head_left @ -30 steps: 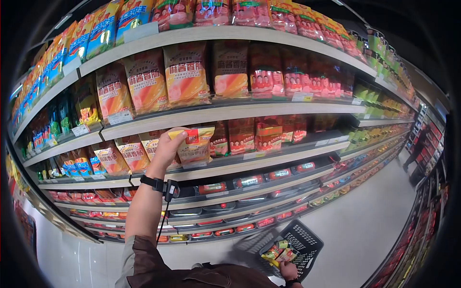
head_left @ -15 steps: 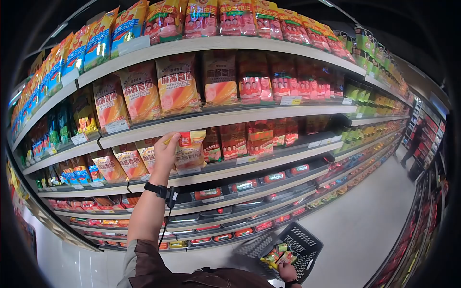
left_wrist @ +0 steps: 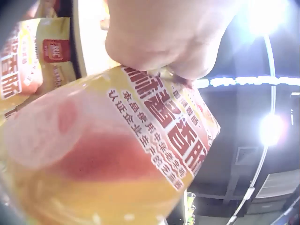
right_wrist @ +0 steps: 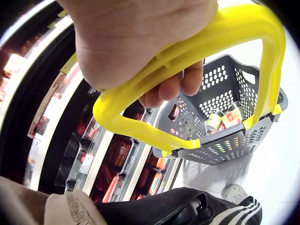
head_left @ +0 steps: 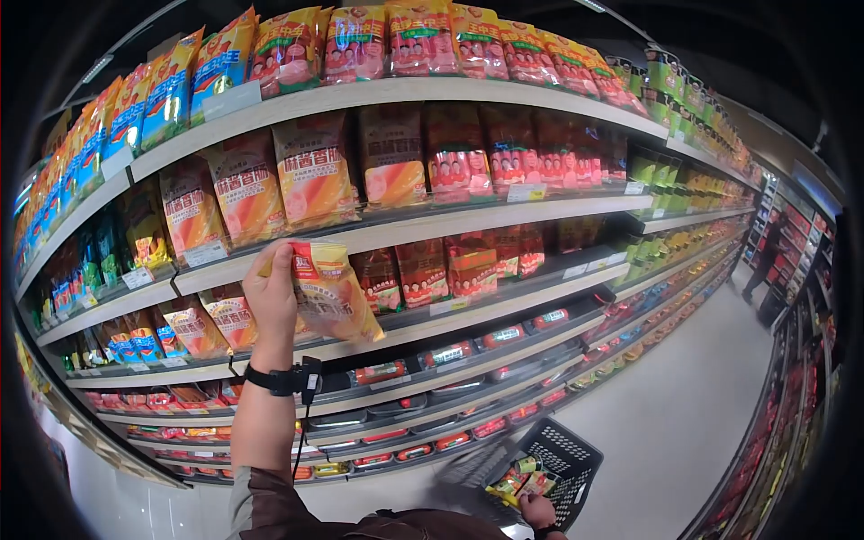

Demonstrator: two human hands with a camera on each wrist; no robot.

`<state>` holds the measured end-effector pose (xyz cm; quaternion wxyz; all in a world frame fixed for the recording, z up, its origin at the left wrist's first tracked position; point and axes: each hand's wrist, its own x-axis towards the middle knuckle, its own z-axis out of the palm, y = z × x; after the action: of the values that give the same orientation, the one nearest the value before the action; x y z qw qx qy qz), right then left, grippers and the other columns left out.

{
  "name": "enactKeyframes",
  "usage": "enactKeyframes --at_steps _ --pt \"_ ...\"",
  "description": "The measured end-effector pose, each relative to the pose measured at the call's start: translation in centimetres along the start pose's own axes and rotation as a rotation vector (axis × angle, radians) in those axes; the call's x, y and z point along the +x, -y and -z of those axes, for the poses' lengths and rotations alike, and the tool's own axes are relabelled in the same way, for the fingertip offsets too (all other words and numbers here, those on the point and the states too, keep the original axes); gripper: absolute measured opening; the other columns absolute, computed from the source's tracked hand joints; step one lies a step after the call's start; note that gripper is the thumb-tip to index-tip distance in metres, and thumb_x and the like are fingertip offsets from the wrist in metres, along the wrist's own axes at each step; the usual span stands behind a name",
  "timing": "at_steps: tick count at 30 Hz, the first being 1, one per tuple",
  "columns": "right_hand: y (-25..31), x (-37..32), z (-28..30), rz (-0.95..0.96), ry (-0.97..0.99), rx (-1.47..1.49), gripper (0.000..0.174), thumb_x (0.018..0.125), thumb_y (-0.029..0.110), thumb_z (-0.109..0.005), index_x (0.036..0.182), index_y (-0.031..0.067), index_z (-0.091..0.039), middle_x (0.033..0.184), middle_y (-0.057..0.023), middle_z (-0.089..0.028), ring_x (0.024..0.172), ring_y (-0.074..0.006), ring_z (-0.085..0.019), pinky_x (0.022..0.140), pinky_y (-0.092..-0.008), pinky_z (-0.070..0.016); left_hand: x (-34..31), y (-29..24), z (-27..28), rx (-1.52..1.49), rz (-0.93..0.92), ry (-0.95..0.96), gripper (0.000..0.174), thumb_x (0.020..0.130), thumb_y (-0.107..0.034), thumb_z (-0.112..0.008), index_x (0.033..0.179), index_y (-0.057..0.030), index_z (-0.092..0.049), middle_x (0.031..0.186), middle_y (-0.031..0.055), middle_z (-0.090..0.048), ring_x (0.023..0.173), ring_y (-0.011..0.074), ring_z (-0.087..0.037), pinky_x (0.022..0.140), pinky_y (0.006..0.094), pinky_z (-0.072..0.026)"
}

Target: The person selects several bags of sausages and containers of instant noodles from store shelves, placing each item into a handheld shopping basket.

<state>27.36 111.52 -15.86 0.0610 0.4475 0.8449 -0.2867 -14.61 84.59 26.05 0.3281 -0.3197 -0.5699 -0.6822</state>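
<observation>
At the top edge of a yellow-orange packet of sausages [head_left: 335,297], my left hand [head_left: 272,292] pinches it between thumb and fingers. The packet hangs tilted in front of a middle shelf, its printed front [left_wrist: 159,126] filling much of the left wrist view. Low in the head view, my right hand [head_left: 538,510] is beside a black shopping basket [head_left: 589,461]. The right wrist view shows its fingers [right_wrist: 169,88] curled round the basket's yellow handle [right_wrist: 272,51]. Inside the basket lie a few small goods, among them a tub with a green label [right_wrist: 215,120].
Similar sausage packets [head_left: 315,175] stand on the shelf above, with red-and-pink packets [head_left: 457,162] to their right. Trays of packed meat [head_left: 445,353] fill the lower shelves. An aisle floor [head_left: 666,369] runs off to the right, where a person [head_left: 767,256] stands far back.
The left hand has drawn the sausage packet left and away from the shelf, and the packet now tilts. The right hand stays at the basket. The head view has shifted slightly.
</observation>
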Motion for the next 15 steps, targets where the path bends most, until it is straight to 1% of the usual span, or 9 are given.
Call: enactKeyframes --at_steps 2,4,6,8,10,11,12,14,15 --pt "-0.1 0.2 -0.2 -0.003 0.012 -0.007 0.051 0.089 0.044 -0.041 0.092 0.0011 -0.069 0.088 -0.0257 -0.066 0.087 -0.0425 -0.063 0.083 -0.0486 -0.0490 -0.2 -1.7 0.2 -0.016 0.067 0.039 0.021 0.094 -0.016 -0.059 0.098 0.0035 -0.067 0.092 0.0055 -0.067 0.085 0.0102 -0.059 0.078 0.0248 -0.0468" --pt "-0.4 0.3 -0.5 -0.007 0.020 -0.011 0.051 0.089 0.044 -0.041 0.092 0.0011 -0.069 0.087 -0.0258 -0.066 0.087 -0.0426 -0.063 0.082 -0.0487 -0.0490 -0.9 -3.1 0.5 0.143 0.129 0.276 0.021 0.092 -0.015 -0.060 0.096 0.0035 -0.068 0.089 0.0061 -0.068 0.083 0.0103 -0.060 0.076 0.0246 -0.0481" --pt "-0.7 0.5 -0.9 -0.033 0.045 -0.002 0.051 0.089 0.043 -0.040 0.091 0.0004 -0.069 0.086 -0.0263 -0.066 0.087 -0.0426 -0.063 0.082 -0.0489 -0.0488 -2.3 -4.8 0.4 0.141 0.146 0.363 0.021 0.090 -0.015 -0.060 0.094 0.0036 -0.069 0.086 0.0062 -0.069 0.080 0.0106 -0.061 0.074 0.0251 -0.0489" --pt "-1.7 1.0 -2.3 -0.024 0.046 0.007 0.053 0.089 0.043 -0.038 0.090 -0.0003 -0.068 0.086 -0.0268 -0.065 0.087 -0.0431 -0.063 0.082 -0.0484 -0.0486 -3.9 -5.1 0.8 0.110 0.214 0.538 0.021 0.091 -0.015 -0.060 0.094 0.0036 -0.069 0.084 0.0059 -0.069 0.078 0.0106 -0.061 0.072 0.0258 -0.0496" --pt "-2.4 1.2 -2.8 -0.003 0.126 0.023 0.054 0.089 0.044 -0.037 0.093 0.0001 -0.068 0.088 -0.0268 -0.065 0.089 -0.0436 -0.062 0.082 -0.0479 -0.0484 -5.3 -5.8 0.5 0.041 0.250 0.570 0.021 0.090 -0.015 -0.060 0.094 0.0037 -0.069 0.084 0.0062 -0.069 0.078 0.0108 -0.062 0.072 0.0261 -0.0499" --pt "-3.5 1.7 -3.9 0.077 0.133 0.063 0.053 0.090 0.044 -0.035 0.095 0.0013 -0.067 0.088 -0.0262 -0.066 0.089 -0.0437 -0.062 0.082 -0.0472 -0.0485 -6.2 -5.9 0.5 -0.020 0.283 0.598 0.021 0.090 -0.014 -0.060 0.093 0.0038 -0.070 0.085 0.0065 -0.069 0.077 0.0111 -0.062 0.072 0.0265 -0.0502" --pt "-3.7 1.5 -4.0 0.072 0.135 0.064 0.053 0.090 0.044 -0.035 0.095 0.0013 -0.067 0.088 -0.0262 -0.066 0.089 -0.0437 -0.062 0.082 -0.0472 -0.0485 -7.3 -4.9 1.0 -0.069 0.452 0.631 0.020 0.089 -0.014 -0.061 0.093 0.0036 -0.070 0.086 0.0078 -0.070 0.079 0.0113 -0.063 0.072 0.0264 -0.0506" --pt "-3.7 1.0 -4.5 0.098 0.209 0.049 0.052 0.090 0.043 -0.034 0.095 0.0020 -0.066 0.088 -0.0250 -0.066 0.089 -0.0426 -0.063 0.082 -0.0469 -0.0489 -9.4 -4.4 0.9 -0.041 0.456 0.682 0.019 0.089 -0.013 -0.062 0.092 0.0035 -0.070 0.087 0.0086 -0.071 0.079 0.0112 -0.064 0.072 0.0256 -0.0508" --pt "-2.7 -0.1 -3.8 0.042 0.198 0.074 0.053 0.089 0.045 -0.037 0.099 0.0017 -0.067 0.091 -0.0250 -0.067 0.092 -0.0412 -0.064 0.086 -0.0458 -0.0487 -10.6 -3.9 0.8 -0.039 0.486 0.714 0.019 0.088 -0.013 -0.062 0.092 0.0034 -0.070 0.087 0.0085 -0.071 0.079 0.0109 -0.064 0.072 0.0255 -0.0508"
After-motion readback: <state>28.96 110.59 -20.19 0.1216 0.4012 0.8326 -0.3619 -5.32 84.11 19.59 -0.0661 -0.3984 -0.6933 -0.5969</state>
